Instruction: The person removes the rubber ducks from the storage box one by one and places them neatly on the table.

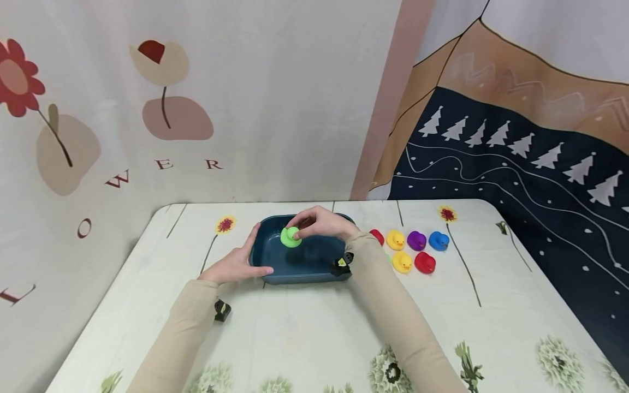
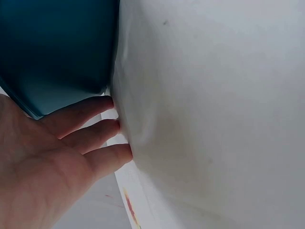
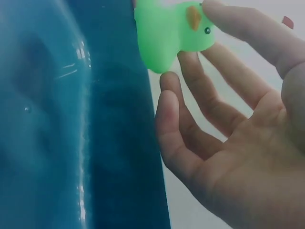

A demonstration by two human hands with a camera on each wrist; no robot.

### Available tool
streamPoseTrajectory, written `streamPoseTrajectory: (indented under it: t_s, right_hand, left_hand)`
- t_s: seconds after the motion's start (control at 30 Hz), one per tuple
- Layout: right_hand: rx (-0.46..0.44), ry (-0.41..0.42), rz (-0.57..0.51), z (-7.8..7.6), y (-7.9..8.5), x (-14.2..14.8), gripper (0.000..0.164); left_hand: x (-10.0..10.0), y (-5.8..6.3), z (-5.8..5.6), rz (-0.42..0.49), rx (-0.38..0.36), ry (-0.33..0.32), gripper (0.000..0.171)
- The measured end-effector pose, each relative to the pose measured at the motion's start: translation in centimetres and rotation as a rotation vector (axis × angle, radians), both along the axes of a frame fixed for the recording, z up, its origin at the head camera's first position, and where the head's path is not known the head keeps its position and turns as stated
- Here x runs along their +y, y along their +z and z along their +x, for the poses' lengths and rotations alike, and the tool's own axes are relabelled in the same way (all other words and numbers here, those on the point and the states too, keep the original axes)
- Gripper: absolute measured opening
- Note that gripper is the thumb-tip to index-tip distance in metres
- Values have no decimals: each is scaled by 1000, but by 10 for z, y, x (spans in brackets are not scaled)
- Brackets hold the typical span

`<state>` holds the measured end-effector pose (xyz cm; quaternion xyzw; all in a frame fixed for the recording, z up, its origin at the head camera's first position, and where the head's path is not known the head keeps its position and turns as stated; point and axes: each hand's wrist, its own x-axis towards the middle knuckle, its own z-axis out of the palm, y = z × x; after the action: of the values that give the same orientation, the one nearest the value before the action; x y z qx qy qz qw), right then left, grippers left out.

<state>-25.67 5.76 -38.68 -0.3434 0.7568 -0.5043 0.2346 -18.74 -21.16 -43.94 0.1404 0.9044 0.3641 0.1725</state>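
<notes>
A green rubber duck (image 1: 291,237) is pinched in my right hand (image 1: 321,222), over the left half of a dark blue basin (image 1: 304,281). In the right wrist view, the duck (image 3: 164,33) shows an orange beak between thumb and fingertips. My left hand (image 1: 236,263) rests against the basin's left end, its thumb along the front side. Three fairly straight fingers of that hand show beside the basin (image 2: 57,52) in the left wrist view, where the thumb is out of sight. The right forearm covers part of the basin's right end.
Right of the basin sit several rubber ducks: yellow (image 1: 395,240), purple (image 1: 416,240), blue (image 1: 439,241) and red (image 1: 425,263). A red one (image 1: 377,237) and a green one are partly hidden by the right sleeve. A flower-patterned cloth (image 1: 295,338) covers the table.
</notes>
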Motion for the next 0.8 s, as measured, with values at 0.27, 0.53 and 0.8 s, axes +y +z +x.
streamPoseTrajectory:
  t_s: [0.27,0.53,0.8]
  right_hand:
    - [3,-40,-26,7,0,13,29]
    - [-2,-103,-8,19,-3,27,29]
    - [-9,-148,2,30,-4,39,28]
  left_hand:
    - [-1,0,0,3,1,-1,117]
    - [0,2,0,-11,21,-10,117]
    - [-1,1,1,-5,22,-20,117]
